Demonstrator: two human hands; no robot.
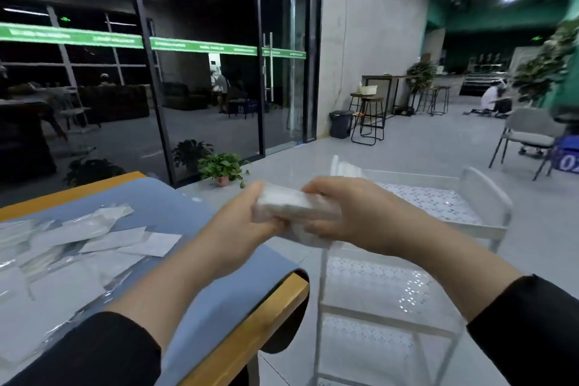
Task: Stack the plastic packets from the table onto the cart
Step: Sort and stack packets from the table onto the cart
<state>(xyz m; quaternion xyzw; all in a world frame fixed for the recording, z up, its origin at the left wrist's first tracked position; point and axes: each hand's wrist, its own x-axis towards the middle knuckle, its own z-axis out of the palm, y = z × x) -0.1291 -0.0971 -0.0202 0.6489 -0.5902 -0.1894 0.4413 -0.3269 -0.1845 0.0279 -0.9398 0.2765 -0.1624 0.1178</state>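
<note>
**While the bundle hangs between table and cart**

Because the bundle of packets (293, 208) is clasped at both ends, left hand (241, 222) and right hand (347, 213) curled round it, the carry looks under way. It sits in the air over the gap, beside the white cart (484, 194). Next, I judge, comes lowering it flat onto the top shelf. More loose packets (78, 238) lie on the table (219, 298).

**Both hands meet mid-frame**

The left hand (241, 222) and right hand (347, 213) face each other at the centre of the frame, fingers curled round a bundle of plastic packets (294, 207). Both forearms reach up from the lower corners, dark sleeves pushed back.
</note>
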